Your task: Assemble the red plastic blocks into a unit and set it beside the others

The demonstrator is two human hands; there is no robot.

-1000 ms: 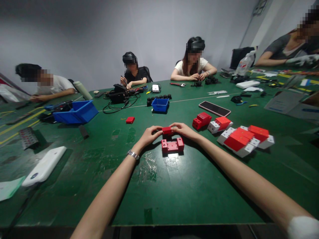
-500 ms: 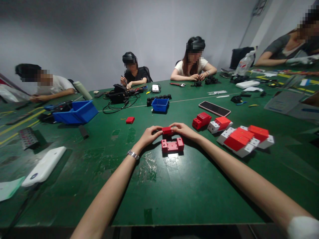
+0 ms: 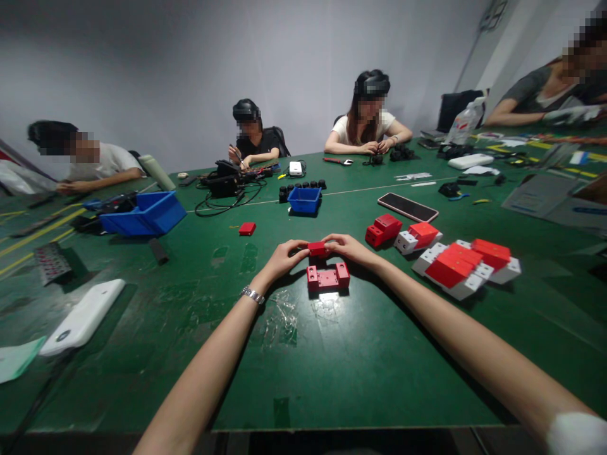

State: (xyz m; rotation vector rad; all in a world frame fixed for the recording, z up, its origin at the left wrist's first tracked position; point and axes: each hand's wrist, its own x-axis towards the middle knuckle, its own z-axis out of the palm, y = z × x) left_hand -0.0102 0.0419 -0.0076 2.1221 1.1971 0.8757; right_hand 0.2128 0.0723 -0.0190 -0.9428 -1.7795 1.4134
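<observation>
Between both hands is a small red block [image 3: 317, 249], gripped at its two ends. My left hand [image 3: 288, 254] pinches its left end with thumb and fingers, and my right hand [image 3: 348, 248] pinches the right end. Just nearer to me lies a red U-shaped housing base [image 3: 328, 278], with raised ends that show round holes and a lower middle. A flat red piece [image 3: 247, 229] rests farther left on the green table [image 3: 360, 354]. Whether the held block touches the table cannot be made out.
Right of my hands stand red housings [image 3: 383, 230] and several red-and-white ones [image 3: 458, 265], with a phone [image 3: 408, 206] behind. Ahead is a small blue bin [image 3: 304, 200]; a larger blue bin [image 3: 145, 215] sits left. A white power bank [image 3: 85, 316] lies near left. Co-workers sit around the table.
</observation>
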